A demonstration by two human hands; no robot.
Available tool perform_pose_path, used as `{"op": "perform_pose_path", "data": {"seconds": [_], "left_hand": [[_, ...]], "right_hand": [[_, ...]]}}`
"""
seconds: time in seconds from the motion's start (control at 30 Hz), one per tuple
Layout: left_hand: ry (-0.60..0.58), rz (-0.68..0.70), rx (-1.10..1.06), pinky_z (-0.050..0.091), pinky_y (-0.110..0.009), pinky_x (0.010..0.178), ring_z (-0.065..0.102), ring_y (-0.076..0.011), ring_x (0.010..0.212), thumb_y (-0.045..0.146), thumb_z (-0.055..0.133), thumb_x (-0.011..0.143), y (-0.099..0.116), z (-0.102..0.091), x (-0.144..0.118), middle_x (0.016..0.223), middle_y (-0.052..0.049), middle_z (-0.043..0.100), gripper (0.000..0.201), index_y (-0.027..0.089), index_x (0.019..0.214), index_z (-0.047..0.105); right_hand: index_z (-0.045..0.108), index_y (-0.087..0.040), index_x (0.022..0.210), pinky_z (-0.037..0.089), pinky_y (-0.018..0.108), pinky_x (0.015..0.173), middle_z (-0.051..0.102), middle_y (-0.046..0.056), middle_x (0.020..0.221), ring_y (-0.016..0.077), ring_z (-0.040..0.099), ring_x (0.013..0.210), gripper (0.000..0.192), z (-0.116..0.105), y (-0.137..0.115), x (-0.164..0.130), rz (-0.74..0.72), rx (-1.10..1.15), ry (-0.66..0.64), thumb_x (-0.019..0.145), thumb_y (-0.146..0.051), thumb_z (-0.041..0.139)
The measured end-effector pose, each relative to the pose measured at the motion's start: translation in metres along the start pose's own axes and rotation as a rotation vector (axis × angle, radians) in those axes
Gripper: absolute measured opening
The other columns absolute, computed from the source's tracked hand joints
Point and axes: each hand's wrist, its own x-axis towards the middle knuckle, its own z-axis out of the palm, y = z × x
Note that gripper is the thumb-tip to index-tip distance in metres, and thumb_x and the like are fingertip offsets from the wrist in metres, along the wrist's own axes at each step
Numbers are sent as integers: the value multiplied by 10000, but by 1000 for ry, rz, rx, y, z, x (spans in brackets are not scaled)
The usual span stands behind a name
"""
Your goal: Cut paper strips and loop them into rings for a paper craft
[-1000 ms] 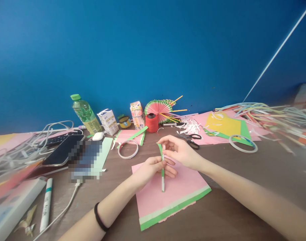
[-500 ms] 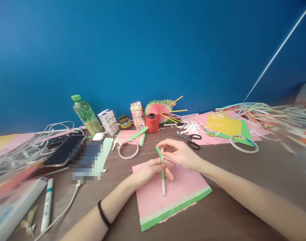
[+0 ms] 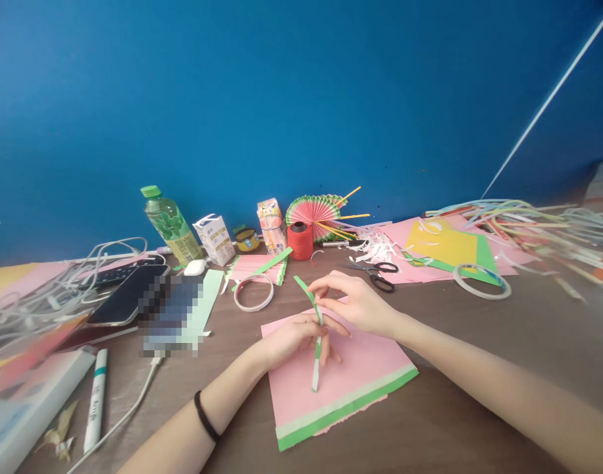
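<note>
Pinching one folded paper strip (image 3: pixel 315 342) in both hands, above the pink sheet (image 3: pixel 361 368) that lies flat on the desk (image 3: pixel 454 368). Left hand (image 3: pixel 294 337) has its grip closed on the strip's middle, fingers wrapped round it; right hand (image 3: pixel 358 304) pinches the upper part between thumb and fingertips, right next to the left. Long axis runs near-far: white lower end points down toward me and hangs just over the sheet, green upper end (image 3: pixel 301 285) tilts away and to my left, sticking out past the right grip. So the free upper end lies up-left of the right grip and the right hand is nearer to it; the free lower end lies below the left grip. Count: one strip held, one pink sheet with green edge band under it. Farther off, well apart from both hands: two tape rings, one (image 3: pixel 253 292) left of the strip, one (image 3: pixel 482 281) off to the right; one pair of scissors (image 3: pixel 378 275); one red thread spool (image 3: pixel 299 241); one paper fan (image 3: pixel 314 212); one green-capped bottle (image 3: pixel 169 225); one marker (image 3: pixel 95 398) near-left.
</note>
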Motion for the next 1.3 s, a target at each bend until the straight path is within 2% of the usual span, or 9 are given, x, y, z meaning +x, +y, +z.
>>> {"op": "perform_pose_path", "data": {"seconds": [0.1,0.2,0.33,0.43,0.57,0.67,0.8,1.0,1.3], "left_hand": [[0,5,34,401,-374,810,628,-220,704,125,345,754,-1,0,1,426,-10,549,342,89,966,612],[5,2,15,404,-384,798,623,-220,708,120,339,748,-3,0,1,486,-22,571,339,94,949,612],[52,57,-170,408,-400,784,605,-228,768,124,412,713,-4,-4,3,643,-42,588,284,109,923,602],[61,72,-325,407,-400,780,581,-238,835,221,441,752,-3,-8,4,727,-56,572,255,121,936,585],[93,46,-397,414,-302,691,574,-167,711,294,428,800,-2,-11,4,676,-36,538,248,118,874,587],[167,37,-360,368,-215,529,524,-99,562,293,489,786,-5,-12,5,629,-5,502,202,123,841,583],[271,51,-219,195,-184,384,365,-44,399,329,506,777,-7,-9,8,538,21,480,214,126,814,565],[407,133,-1,133,-202,385,258,-44,356,394,410,817,-8,0,11,479,24,507,299,133,875,543],[396,126,108,159,-198,365,261,-55,343,399,378,821,-7,4,11,482,16,549,318,144,925,537]], "right_hand": [[604,-214,913,451,285,693,591,23,797,145,558,782,235,1,0,0,-28,-11,-12,746,-96,486],[604,-213,905,443,283,703,596,21,814,140,558,783,222,0,1,0,-42,-10,12,750,-105,489],[595,-217,908,430,293,695,610,16,834,143,557,769,188,-3,5,1,0,40,92,758,-148,505],[592,-211,893,430,305,701,618,16,821,153,561,773,154,-5,9,1,42,107,114,753,-190,532],[593,-202,885,435,319,722,619,19,822,156,560,777,146,-6,12,1,45,169,116,747,-217,549],[592,-198,883,434,315,720,619,19,835,155,556,783,139,-5,14,1,32,181,112,754,-215,541],[595,-199,868,419,291,678,615,12,821,141,544,749,127,-3,16,3,54,133,122,753,-200,540],[583,-188,845,424,269,621,603,4,743,128,550,686,114,-1,18,3,109,160,149,743,-212,537],[562,-182,844,465,288,674,606,11,741,133,583,704,119,0,16,2,148,245,151,727,-192,539]]}}
